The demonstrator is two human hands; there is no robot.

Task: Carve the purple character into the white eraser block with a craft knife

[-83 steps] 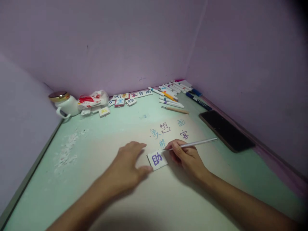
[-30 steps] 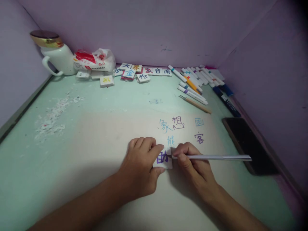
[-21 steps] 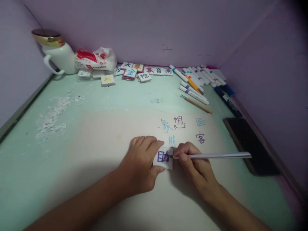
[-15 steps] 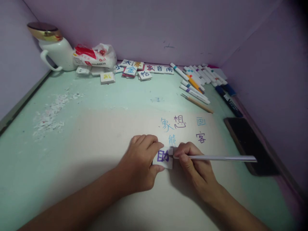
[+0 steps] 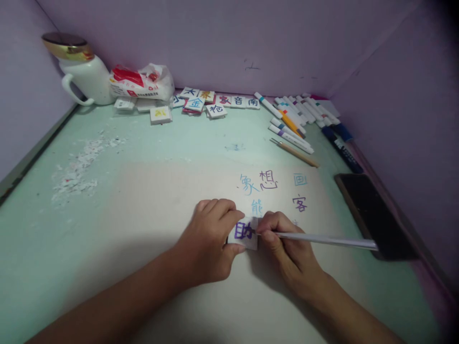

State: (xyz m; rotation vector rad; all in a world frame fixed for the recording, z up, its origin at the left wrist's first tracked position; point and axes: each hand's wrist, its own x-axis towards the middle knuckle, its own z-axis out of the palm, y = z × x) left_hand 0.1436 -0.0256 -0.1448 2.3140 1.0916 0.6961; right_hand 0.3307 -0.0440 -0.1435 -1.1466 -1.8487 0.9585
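A small white tile (image 5: 244, 233) with a purple character lies on the pale green table (image 5: 143, 191). My left hand (image 5: 210, 241) is closed around the tile's left side, thumb and fingers pinching it. My right hand (image 5: 287, 246) grips a thin silver tool (image 5: 322, 240) like a pen. The tool's tip rests at the tile's right edge and its shaft points right. Just beyond the hands, several characters (image 5: 268, 188) are written on the table in blue and purple.
Along the back wall stand a white jug with a gold lid (image 5: 84, 71), a red and white bag (image 5: 141, 82), several character tiles (image 5: 211, 104) and several markers (image 5: 294, 119). A wooden stick (image 5: 296, 153) lies nearby. A dark phone (image 5: 373, 215) lies at right. White crumbs (image 5: 79, 169) are scattered at left.
My left hand has closed from lying flat beside the tile to gripping it. The tool's far end has dipped lower. The view has shifted closer to the back wall.
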